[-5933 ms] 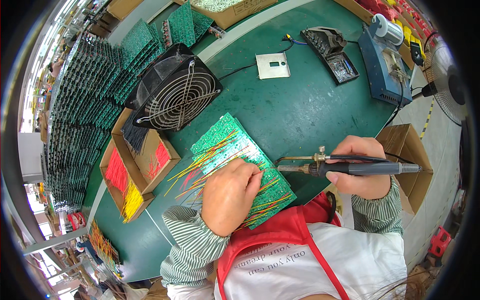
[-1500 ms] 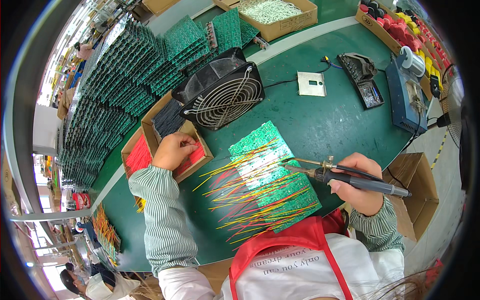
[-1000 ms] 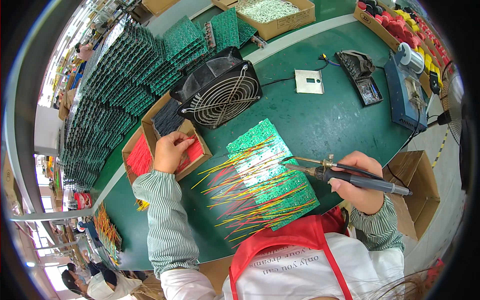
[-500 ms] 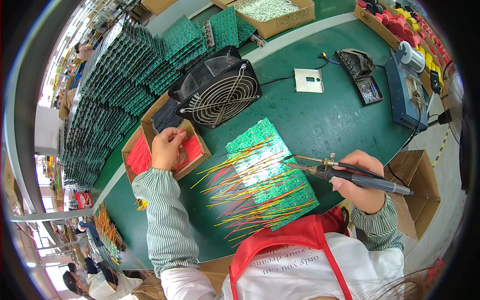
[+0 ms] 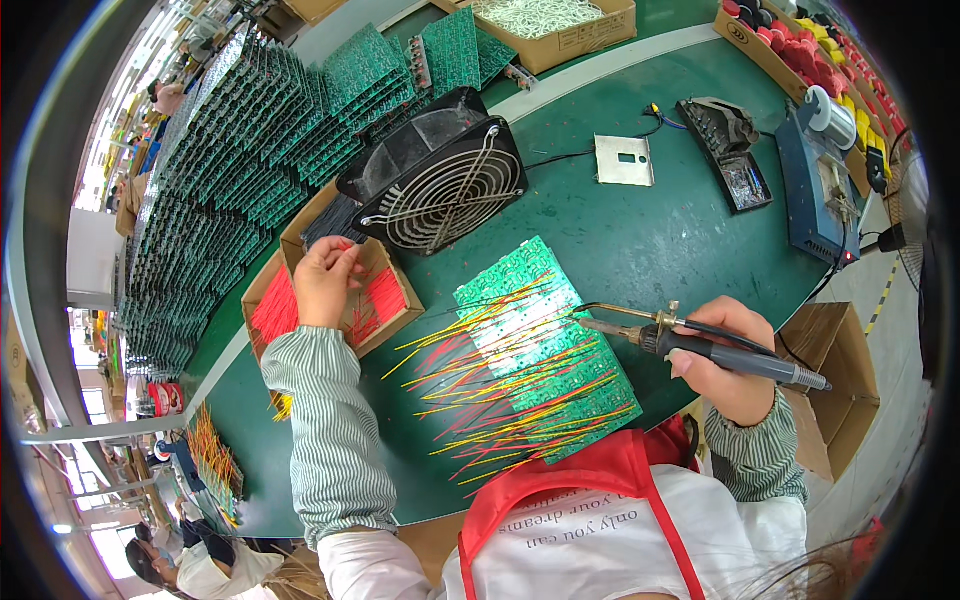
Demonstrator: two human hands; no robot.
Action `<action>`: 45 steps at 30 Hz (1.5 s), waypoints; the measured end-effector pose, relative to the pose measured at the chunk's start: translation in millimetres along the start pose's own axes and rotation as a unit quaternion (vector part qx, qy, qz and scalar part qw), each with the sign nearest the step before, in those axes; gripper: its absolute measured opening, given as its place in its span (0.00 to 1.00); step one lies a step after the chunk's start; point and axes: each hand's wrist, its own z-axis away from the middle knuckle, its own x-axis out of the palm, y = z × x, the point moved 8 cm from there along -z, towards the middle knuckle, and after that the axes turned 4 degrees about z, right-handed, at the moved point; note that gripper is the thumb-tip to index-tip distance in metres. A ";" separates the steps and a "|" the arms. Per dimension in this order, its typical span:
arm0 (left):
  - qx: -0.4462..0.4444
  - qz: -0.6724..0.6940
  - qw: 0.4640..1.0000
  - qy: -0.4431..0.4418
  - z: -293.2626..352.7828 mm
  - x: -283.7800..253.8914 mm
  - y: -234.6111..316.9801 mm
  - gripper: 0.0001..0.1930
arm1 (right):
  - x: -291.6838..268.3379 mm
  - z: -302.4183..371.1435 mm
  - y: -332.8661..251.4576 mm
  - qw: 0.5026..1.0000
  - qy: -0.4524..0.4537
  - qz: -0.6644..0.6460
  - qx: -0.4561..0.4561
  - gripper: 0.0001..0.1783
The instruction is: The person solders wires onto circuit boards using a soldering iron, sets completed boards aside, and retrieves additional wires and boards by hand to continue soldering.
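Observation:
A green circuit board (image 5: pixel 545 355) lies on the green table in front of me, with many yellow and red wires (image 5: pixel 480 400) sticking out toward the left. My right hand (image 5: pixel 725 365) holds a soldering iron (image 5: pixel 690 340) whose tip hovers over the board's right edge. My left hand (image 5: pixel 325 280) reaches into a cardboard box (image 5: pixel 395 305) of red wires, fingers pinched on some of them.
A black fan (image 5: pixel 440 180) stands behind the board. Stacks of green circuit boards (image 5: pixel 230 150) fill the left. A soldering station (image 5: pixel 815 185), an iron stand (image 5: pixel 735 150) and a small metal plate (image 5: pixel 625 160) sit at the back right. A cardboard box (image 5: pixel 835 375) stands at the right.
My left hand left the board and reached to the box of red wires, where it now picks at them. My right hand with the iron has stayed nearly still.

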 end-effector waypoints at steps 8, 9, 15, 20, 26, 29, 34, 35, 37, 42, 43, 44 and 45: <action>-0.053 0.015 0.998 0.007 4.5 7.6 -20.7 0.07 | -3.9 3.1 5.6 1.000 0.012 -0.017 0.020 0.11; -0.053 0.015 0.998 0.008 4.7 6.4 -21.3 0.07 | -3.7 2.5 5.0 1.000 0.012 -0.017 0.019 0.11; 0.032 -0.093 0.995 0.019 9.2 -14.1 -5.7 0.09 | -5.2 3.4 -4.0 1.000 0.001 0.013 0.006 0.11; 0.115 -0.174 0.978 -0.006 70.6 -1.3 78.1 0.08 | -7.8 8.5 -13.1 0.999 -0.002 -0.008 -0.050 0.10; 0.205 -0.227 0.939 -0.159 180.8 90.3 157.2 0.05 | -14.4 18.4 -31.5 0.987 -0.016 0.056 -0.150 0.11; 0.239 -0.214 0.918 -0.235 211.5 130.8 164.9 0.06 | -16.6 23.9 -38.4 0.978 -0.028 0.072 -0.194 0.11; 0.250 -0.204 0.909 -0.265 219.0 160.2 146.1 0.05 | -20.4 39.1 -35.7 0.984 -0.046 0.081 -0.152 0.11; 0.220 -0.206 0.914 -0.270 217.3 163.1 138.7 0.05 | -21.0 41.0 -33.2 0.986 -0.048 0.079 -0.137 0.11; 0.191 -0.208 0.918 -0.278 216.2 166.6 133.4 0.05 | -19.8 43.2 -28.4 0.989 -0.055 0.077 -0.117 0.10; 0.192 -0.198 0.921 -0.275 213.0 167.6 132.5 0.05 | -13.6 43.2 -20.0 0.994 -0.074 0.050 -0.064 0.09; 0.191 -0.198 0.921 -0.275 212.6 167.4 132.2 0.05 | -11.9 42.7 -19.0 0.993 -0.081 0.051 -0.062 0.09; 0.188 -0.198 0.920 -0.280 212.5 167.6 131.6 0.05 | -10.3 42.2 -18.3 0.993 -0.089 0.051 -0.061 0.09; 0.186 -0.198 0.919 -0.284 212.2 167.6 130.9 0.05 | -9.9 41.6 -18.1 0.993 -0.089 0.051 -0.061 0.09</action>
